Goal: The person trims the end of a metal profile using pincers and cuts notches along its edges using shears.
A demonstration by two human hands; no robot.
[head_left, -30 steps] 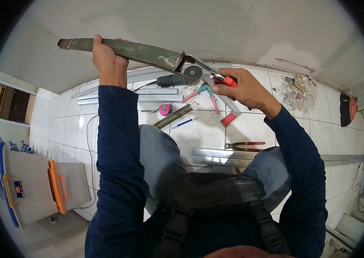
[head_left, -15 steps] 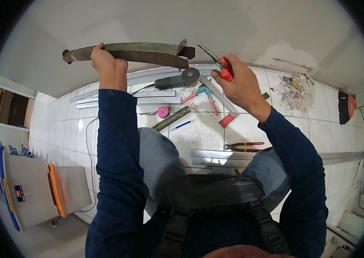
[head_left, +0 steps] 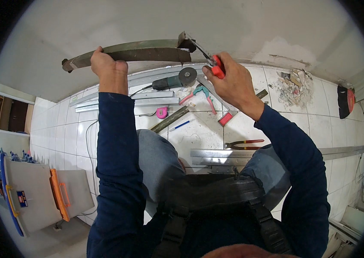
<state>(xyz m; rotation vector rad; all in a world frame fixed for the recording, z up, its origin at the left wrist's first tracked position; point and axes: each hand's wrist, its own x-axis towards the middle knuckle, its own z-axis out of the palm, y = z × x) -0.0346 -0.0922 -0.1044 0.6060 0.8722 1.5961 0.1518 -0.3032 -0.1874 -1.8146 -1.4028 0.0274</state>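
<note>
My left hand [head_left: 107, 68] is closed around a long, weathered green-brown metal channel [head_left: 147, 53], raised in front of the wall. Its right end has a flap [head_left: 185, 39] standing up. In my right hand [head_left: 235, 81] are red-handled snips [head_left: 217, 66] with long narrow blades. The blades point up and left, their tips at the flap; whether they grip its edge I cannot tell. My fingers partly cover the red handles.
On the tiled floor lie an angle grinder [head_left: 175, 80], a pink tape measure [head_left: 161, 112], locking pliers [head_left: 202, 94], a square [head_left: 226, 117], a blue pencil [head_left: 180, 125], pincers [head_left: 244, 145] and silver metal profiles [head_left: 216, 157]. Rubble [head_left: 296, 88] is heaped by the wall.
My right hand has moved left and slightly up, bringing the snips' blades to the channel's right end. The end flap now stands higher. My left hand keeps its hold.
</note>
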